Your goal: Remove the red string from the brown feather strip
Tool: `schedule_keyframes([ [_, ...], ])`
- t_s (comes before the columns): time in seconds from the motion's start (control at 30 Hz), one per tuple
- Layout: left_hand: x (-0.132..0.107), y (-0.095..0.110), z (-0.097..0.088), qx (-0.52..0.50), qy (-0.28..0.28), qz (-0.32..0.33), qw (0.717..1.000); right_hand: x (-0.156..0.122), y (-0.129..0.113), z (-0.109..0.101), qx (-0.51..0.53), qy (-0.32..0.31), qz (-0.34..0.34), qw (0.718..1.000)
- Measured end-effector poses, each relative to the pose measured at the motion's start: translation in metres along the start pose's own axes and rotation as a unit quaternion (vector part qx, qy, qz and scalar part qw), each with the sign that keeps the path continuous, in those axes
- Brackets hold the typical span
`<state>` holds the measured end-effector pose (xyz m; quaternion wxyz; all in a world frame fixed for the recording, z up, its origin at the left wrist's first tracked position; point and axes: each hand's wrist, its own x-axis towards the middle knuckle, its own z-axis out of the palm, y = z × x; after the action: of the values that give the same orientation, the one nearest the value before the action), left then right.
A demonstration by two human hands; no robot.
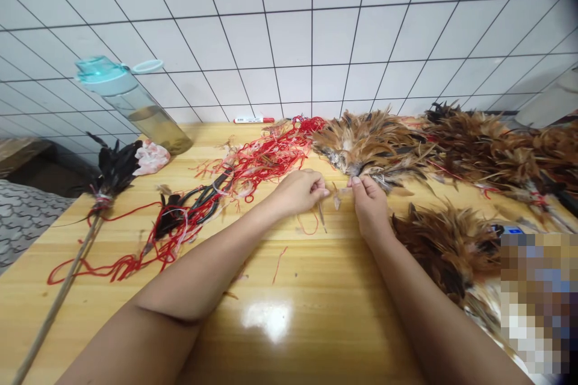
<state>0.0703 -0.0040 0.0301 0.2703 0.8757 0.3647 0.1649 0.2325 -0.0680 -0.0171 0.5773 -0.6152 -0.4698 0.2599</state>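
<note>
Head view, forward-down, close over table (pixel 316 313)

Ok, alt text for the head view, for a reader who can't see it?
The left hand and right hand pinch a small feather over a wooden table. Brown feather bundles lie right; red string, a black feather duster and a bottle lie left.

I can read no text from here: the only print I spot is a small dark mark on the white-and-red pen (pixel 253 120) at the desk's (pixel 316 325) far edge, too blurred to make out.
</note>
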Motion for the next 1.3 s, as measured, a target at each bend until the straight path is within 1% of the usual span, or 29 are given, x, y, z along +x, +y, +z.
schedule_keyframes([
  [0.07,-0.003,0.007,0.009,0.038,-0.006,0.007,0.999,-0.001,-0.002,0.001,0.0,0.063,0.015,0.998],
  [0.1,-0.004,0.011,0.015,0.056,-0.01,0.01,0.998,-0.001,-0.003,0.001,-0.003,0.078,0.019,0.997],
  [0.23,-0.009,0.022,0.033,0.147,0.005,0.002,0.989,-0.003,-0.006,0.004,-0.035,0.065,0.006,0.997],
  [0.3,-0.009,0.022,0.037,0.178,0.002,-0.002,0.984,-0.004,-0.006,0.005,-0.048,0.056,-0.003,0.997],
  [0.37,-0.007,0.018,0.035,0.178,-0.01,-0.009,0.984,-0.005,-0.005,0.005,-0.058,0.051,-0.007,0.997],
  [0.43,-0.004,0.01,0.031,0.134,-0.004,-0.017,0.991,-0.005,-0.004,0.005,-0.064,0.055,-0.008,0.996],
  [0.47,-0.002,0.006,0.028,0.092,0.011,-0.023,0.995,-0.005,-0.003,0.004,-0.067,0.058,-0.007,0.996],
  [0.53,0.002,-0.001,0.022,-0.022,0.052,-0.042,0.998,-0.005,-0.003,0.004,-0.074,0.061,-0.005,0.995],
  [0.57,0.005,-0.004,0.02,-0.091,0.071,-0.055,0.992,-0.005,-0.002,0.004,-0.078,0.06,-0.005,0.995],
  [0.6,0.006,-0.005,0.018,-0.164,0.081,-0.07,0.981,-0.005,-0.001,0.004,-0.081,0.057,-0.005,0.995],
  [0.67,0.009,-0.004,0.016,-0.303,0.076,-0.093,0.945,-0.004,0.0,0.004,-0.083,0.05,-0.009,0.995],
  [0.73,0.01,0.0,0.016,-0.399,0.055,-0.102,0.91,-0.004,0.003,0.005,-0.085,0.04,-0.016,0.995],
  [0.77,0.01,0.001,0.016,-0.423,0.046,-0.102,0.899,-0.003,0.004,0.005,-0.088,0.033,-0.02,0.995],
  [0.83,0.009,0.004,0.017,-0.435,0.039,-0.091,0.895,-0.003,0.006,0.006,-0.094,0.022,-0.029,0.995],
  [0.97,0.008,0.002,0.018,-0.426,0.039,-0.057,0.902,-0.003,0.007,0.008,-0.08,-0.019,-0.041,0.996],
  [1.07,0.008,-0.002,0.018,-0.416,0.036,-0.042,0.908,-0.004,0.006,0.01,-0.052,-0.057,-0.036,0.996],
  [1.17,0.009,-0.004,0.017,-0.407,0.03,-0.037,0.912,-0.003,0.005,0.012,-0.021,-0.079,-0.024,0.996],
  [1.23,0.009,-0.004,0.018,-0.419,0.024,-0.036,0.907,-0.002,0.003,0.011,-0.019,-0.088,-0.028,0.996],
  [1.3,0.009,-0.003,0.019,-0.448,0.023,-0.041,0.893,-0.002,0.001,0.009,-0.038,-0.098,-0.047,0.993],
])
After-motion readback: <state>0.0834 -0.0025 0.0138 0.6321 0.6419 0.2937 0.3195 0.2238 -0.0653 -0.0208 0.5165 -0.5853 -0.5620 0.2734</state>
